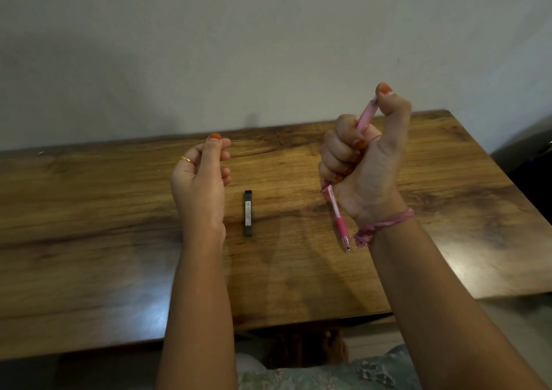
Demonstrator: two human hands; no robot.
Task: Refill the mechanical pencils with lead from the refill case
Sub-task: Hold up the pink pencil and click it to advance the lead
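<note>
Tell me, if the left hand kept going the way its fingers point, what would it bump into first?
Probably nothing soon. The left hand curls toward the right, above the refill case; the right hand gripping the pink pencil lies far along that line, though depth is unclear.

Nothing can be read here. The dark refill case [247, 213] lying on the wooden table [119, 210] carries a pale label with small print, too fine to make out. The pink pencil [337, 210] near the right bears a tiny mark on its barrel, also illegible.
</note>
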